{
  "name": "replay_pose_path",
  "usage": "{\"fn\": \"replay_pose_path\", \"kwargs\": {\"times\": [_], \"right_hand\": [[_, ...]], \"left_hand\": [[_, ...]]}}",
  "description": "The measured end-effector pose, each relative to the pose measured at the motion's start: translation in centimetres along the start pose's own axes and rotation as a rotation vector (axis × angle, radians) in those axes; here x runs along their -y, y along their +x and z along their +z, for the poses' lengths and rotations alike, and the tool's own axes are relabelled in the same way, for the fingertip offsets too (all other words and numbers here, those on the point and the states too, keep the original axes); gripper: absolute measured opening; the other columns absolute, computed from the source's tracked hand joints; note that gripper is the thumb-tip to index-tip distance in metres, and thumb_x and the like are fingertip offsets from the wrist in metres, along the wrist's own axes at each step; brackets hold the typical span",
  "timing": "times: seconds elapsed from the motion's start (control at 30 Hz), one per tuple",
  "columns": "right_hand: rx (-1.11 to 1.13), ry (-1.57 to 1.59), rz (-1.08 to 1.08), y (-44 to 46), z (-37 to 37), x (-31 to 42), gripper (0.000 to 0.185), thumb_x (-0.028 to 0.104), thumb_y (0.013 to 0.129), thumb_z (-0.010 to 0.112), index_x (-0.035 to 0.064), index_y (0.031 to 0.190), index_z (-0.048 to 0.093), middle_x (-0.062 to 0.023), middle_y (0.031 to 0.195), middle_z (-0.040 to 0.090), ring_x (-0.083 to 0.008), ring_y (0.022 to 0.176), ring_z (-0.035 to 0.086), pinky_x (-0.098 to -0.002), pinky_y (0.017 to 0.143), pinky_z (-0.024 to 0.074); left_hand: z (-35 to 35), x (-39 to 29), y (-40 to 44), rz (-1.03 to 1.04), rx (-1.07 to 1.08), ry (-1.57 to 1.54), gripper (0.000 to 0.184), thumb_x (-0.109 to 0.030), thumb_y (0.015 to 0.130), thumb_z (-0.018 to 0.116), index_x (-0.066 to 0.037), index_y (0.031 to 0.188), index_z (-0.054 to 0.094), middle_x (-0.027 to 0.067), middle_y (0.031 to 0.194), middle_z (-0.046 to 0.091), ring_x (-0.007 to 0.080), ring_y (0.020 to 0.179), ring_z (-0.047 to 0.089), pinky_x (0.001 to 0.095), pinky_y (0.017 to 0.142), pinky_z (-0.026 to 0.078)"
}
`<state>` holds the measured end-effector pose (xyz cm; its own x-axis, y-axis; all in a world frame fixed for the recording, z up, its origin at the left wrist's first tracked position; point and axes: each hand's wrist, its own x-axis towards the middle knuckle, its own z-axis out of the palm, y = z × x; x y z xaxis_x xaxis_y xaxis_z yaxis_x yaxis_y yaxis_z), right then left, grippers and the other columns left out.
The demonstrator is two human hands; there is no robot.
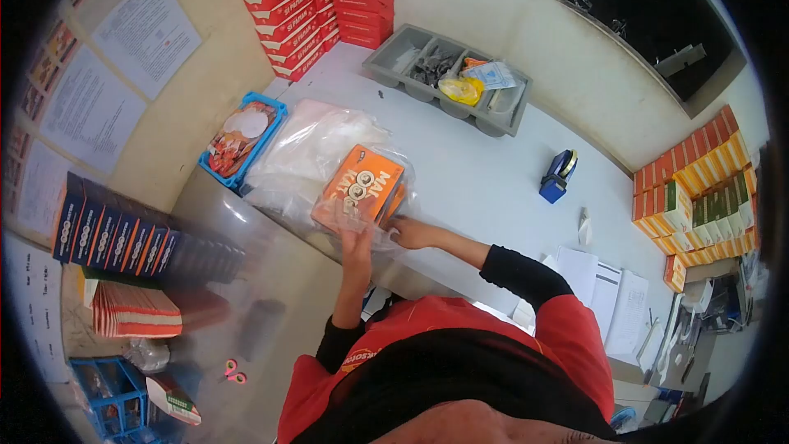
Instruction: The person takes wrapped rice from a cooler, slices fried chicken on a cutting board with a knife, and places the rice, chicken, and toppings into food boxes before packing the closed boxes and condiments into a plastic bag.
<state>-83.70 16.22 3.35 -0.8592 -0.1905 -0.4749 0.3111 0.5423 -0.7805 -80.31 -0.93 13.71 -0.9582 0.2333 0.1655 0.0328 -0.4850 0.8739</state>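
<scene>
An orange box [362, 185] with white lettering and dark round marks lies inside a clear plastic bag [400, 166] near the table's front edge. My left hand [354, 241] is at the box's near edge, its fingers closed on the bag, partly covered by the film. Beside the box's right corner, my right hand [412, 233] has curled fingers pinching the bag's near edge. More orange shows just under the box's right side. Behind and left of it is a pile of clear plastic bags [316, 136].
A blue basket [279, 117] of printed packets stands left of the bags. Toward the back are a grey compartment tray [386, 74] and red box stacks [283, 12]. A blue tape dispenser [555, 187] is to the right; pink scissors [235, 372] lie on the left surface.
</scene>
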Motion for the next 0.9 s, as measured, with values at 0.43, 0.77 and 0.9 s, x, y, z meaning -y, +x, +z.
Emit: {"fn": "replay_pose_path", "kwargs": {"times": [0.43, 0.77, 0.9], "right_hand": [[-1.126, -0.676, -0.545, -0.3, -11.3, 11.0, 0.048, 0.016, 0.066, 0.071, 0.0112, 0.106, 0.045, -0.0092, 0.104, 0.049, -0.0284, 0.082, 0.057, -0.0434, 0.059, 0.0456], [-0.217, 0.122, -0.317, -5.6, -17.9, 13.6, 0.026, 0.028, 0.084, 0.05, 0.006, 0.074, 0.056, 0.0012, 0.062, 0.046, -0.0106, 0.063, 0.046, -0.0279, 0.058, 0.0399], [-0.362, 0.246, -0.397, -16.4, -17.6, 15.8, 0.027, 0.027, 0.09, 0.046, 0.0066, 0.074, 0.053, 0.0043, 0.065, 0.045, -0.0044, 0.064, 0.043, -0.0217, 0.054, 0.0367]], "left_hand": [[-1.4, 0.3, 0.8, 0.147, -0.087, 0.455, 0.06, -0.004, 0.091, 0.039, -0.006, 0.14, 0.005, 0.0199, 0.121, 0.044, 0.0238, 0.114, 0.045, 0.0323, 0.089, 0.042], [-3.3, -10.9, 1.8, -0.146, 0.025, 0.265, 0.038, -0.012, 0.091, 0.041, -0.002, 0.128, 0.037, 0.0111, 0.081, 0.061, 0.0198, 0.072, 0.063, 0.0308, 0.066, 0.053], [-0.9, -13.8, 3.6, -0.075, 0.066, 0.317, 0.02, -0.006, 0.087, 0.049, 0.005, 0.102, 0.056, 0.0121, 0.077, 0.063, 0.019, 0.066, 0.063, 0.0294, 0.06, 0.053]]}}
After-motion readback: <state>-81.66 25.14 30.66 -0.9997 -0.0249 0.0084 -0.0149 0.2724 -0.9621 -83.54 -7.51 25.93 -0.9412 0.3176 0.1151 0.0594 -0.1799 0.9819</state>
